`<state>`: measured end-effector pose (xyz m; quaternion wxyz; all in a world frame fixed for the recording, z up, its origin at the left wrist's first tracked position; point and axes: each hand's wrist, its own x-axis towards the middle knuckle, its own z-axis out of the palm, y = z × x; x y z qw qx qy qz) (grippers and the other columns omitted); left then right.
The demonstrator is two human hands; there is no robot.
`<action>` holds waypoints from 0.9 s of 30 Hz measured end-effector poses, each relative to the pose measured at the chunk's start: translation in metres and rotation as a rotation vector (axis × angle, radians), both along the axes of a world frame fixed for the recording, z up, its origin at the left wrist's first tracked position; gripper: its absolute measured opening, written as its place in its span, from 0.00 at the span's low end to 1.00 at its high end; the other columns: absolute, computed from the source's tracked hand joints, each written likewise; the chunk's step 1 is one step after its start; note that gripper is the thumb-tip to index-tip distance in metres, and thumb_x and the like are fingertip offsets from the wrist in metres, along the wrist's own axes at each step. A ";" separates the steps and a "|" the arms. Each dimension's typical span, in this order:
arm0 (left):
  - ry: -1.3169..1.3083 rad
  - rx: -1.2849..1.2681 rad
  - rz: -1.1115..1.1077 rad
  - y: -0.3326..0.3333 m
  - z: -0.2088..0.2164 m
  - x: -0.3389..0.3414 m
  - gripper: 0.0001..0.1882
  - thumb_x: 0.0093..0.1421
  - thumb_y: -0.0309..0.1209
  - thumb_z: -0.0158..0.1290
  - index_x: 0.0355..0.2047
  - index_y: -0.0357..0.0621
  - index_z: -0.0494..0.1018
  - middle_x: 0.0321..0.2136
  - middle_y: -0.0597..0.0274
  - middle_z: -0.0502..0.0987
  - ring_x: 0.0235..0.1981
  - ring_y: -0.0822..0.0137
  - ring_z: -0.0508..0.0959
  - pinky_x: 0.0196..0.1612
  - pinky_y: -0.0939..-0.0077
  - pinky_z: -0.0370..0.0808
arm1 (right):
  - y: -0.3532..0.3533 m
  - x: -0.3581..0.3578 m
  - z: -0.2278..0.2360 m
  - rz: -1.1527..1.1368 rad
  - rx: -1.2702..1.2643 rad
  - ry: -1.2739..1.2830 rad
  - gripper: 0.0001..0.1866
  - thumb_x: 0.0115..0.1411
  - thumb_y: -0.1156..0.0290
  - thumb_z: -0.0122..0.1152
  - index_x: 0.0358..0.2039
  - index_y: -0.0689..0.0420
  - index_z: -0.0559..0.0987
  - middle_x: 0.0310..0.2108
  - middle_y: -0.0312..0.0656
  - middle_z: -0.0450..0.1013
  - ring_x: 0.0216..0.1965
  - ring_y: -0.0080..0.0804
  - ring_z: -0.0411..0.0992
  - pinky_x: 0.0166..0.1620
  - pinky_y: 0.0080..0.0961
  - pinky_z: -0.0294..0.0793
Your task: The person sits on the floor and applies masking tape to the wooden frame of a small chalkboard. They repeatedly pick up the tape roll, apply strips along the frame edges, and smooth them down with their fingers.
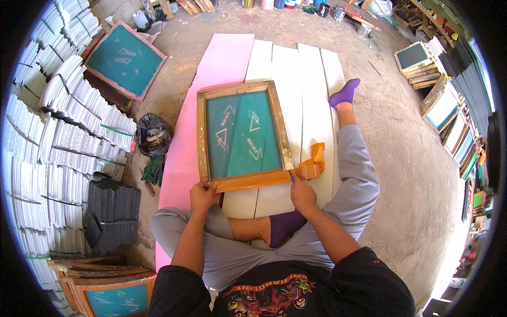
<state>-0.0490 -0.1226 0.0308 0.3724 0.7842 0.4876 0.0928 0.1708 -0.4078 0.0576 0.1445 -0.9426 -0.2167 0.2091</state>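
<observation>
A wooden screen-printing frame (281, 124) with green mesh and light printed marks lies on the boards before me. Glossy brown tape (248, 181) runs along its near side. At the near left corner my left hand (202, 196) is closed, its fingers pinching the frame's edge. By the near right corner, my right hand (303, 196) is closed around a small blue tool (292, 177), mostly hidden in the fist; its kind cannot be made out. Just beyond that hand, an orange tape dispenser (317, 151) with a brown tape roll (308, 171) rests on the boards.
Pink and white boards (224, 58) lie under the frame. Stacked white sheets (68, 153) line the left, with a black bag (153, 134) beside them. More screen frames stand at left (127, 61) and right (441, 108). My legs flank the work.
</observation>
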 end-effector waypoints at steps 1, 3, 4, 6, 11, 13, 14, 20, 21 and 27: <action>0.004 0.000 0.004 -0.001 0.002 0.001 0.13 0.54 0.34 0.68 0.34 0.35 0.83 0.29 0.46 0.84 0.32 0.52 0.86 0.39 0.61 0.80 | 0.000 0.000 -0.002 -0.001 -0.006 -0.002 0.19 0.68 0.66 0.52 0.57 0.58 0.74 0.36 0.60 0.79 0.39 0.62 0.78 0.45 0.57 0.76; 0.025 -0.006 0.014 -0.003 0.009 0.003 0.13 0.54 0.33 0.68 0.34 0.34 0.83 0.29 0.46 0.84 0.32 0.52 0.86 0.38 0.61 0.80 | 0.000 0.001 -0.005 -0.003 -0.024 -0.006 0.19 0.68 0.66 0.51 0.56 0.58 0.75 0.36 0.60 0.79 0.39 0.62 0.78 0.45 0.57 0.76; 0.036 -0.009 0.018 -0.003 0.012 0.004 0.13 0.54 0.33 0.68 0.33 0.34 0.83 0.29 0.46 0.84 0.32 0.52 0.86 0.38 0.62 0.80 | 0.001 0.002 -0.007 -0.005 -0.027 -0.007 0.19 0.68 0.66 0.51 0.56 0.58 0.75 0.36 0.60 0.79 0.39 0.62 0.78 0.45 0.57 0.76; 0.034 -0.021 0.030 -0.004 0.014 0.005 0.13 0.54 0.33 0.68 0.33 0.34 0.83 0.29 0.46 0.84 0.32 0.52 0.86 0.38 0.62 0.80 | 0.000 0.003 -0.012 -0.009 -0.025 -0.010 0.19 0.68 0.65 0.51 0.56 0.58 0.75 0.36 0.60 0.79 0.39 0.62 0.78 0.45 0.57 0.76; 0.043 -0.003 0.018 -0.002 0.008 0.004 0.14 0.54 0.34 0.68 0.33 0.34 0.83 0.28 0.45 0.84 0.32 0.51 0.86 0.38 0.60 0.80 | -0.001 0.001 -0.022 -0.006 0.010 -0.024 0.18 0.68 0.66 0.50 0.54 0.59 0.75 0.36 0.60 0.79 0.38 0.62 0.79 0.44 0.57 0.77; 0.043 0.010 0.011 0.000 0.000 0.002 0.16 0.54 0.36 0.68 0.34 0.34 0.84 0.28 0.43 0.84 0.31 0.51 0.86 0.37 0.60 0.80 | 0.000 -0.001 -0.022 -0.004 -0.012 -0.031 0.17 0.68 0.67 0.48 0.52 0.60 0.75 0.36 0.61 0.79 0.38 0.61 0.79 0.43 0.57 0.77; 0.042 0.019 0.008 0.001 -0.004 0.001 0.16 0.54 0.36 0.68 0.34 0.34 0.84 0.28 0.42 0.84 0.31 0.51 0.86 0.37 0.59 0.80 | 0.001 -0.002 -0.021 0.000 -0.029 -0.028 0.16 0.67 0.68 0.47 0.51 0.61 0.75 0.36 0.61 0.79 0.38 0.61 0.80 0.43 0.57 0.78; 0.037 0.036 0.003 0.000 0.001 0.003 0.16 0.54 0.37 0.68 0.33 0.34 0.84 0.28 0.42 0.84 0.31 0.50 0.86 0.37 0.59 0.81 | 0.010 -0.002 -0.010 0.019 -0.100 -0.020 0.15 0.67 0.70 0.46 0.50 0.62 0.75 0.36 0.61 0.80 0.39 0.60 0.81 0.44 0.56 0.79; 0.043 0.031 0.005 0.000 0.002 0.003 0.16 0.54 0.37 0.68 0.33 0.34 0.84 0.28 0.43 0.84 0.32 0.50 0.86 0.37 0.59 0.81 | 0.010 -0.002 -0.013 0.020 -0.107 -0.033 0.16 0.68 0.68 0.46 0.51 0.61 0.75 0.35 0.60 0.80 0.38 0.60 0.80 0.43 0.57 0.79; 0.055 0.002 0.026 0.001 -0.001 0.004 0.12 0.53 0.33 0.68 0.33 0.36 0.84 0.27 0.46 0.84 0.31 0.50 0.85 0.38 0.60 0.80 | 0.005 -0.003 -0.021 0.000 -0.083 -0.062 0.18 0.69 0.65 0.47 0.55 0.56 0.75 0.34 0.58 0.80 0.37 0.60 0.80 0.42 0.57 0.78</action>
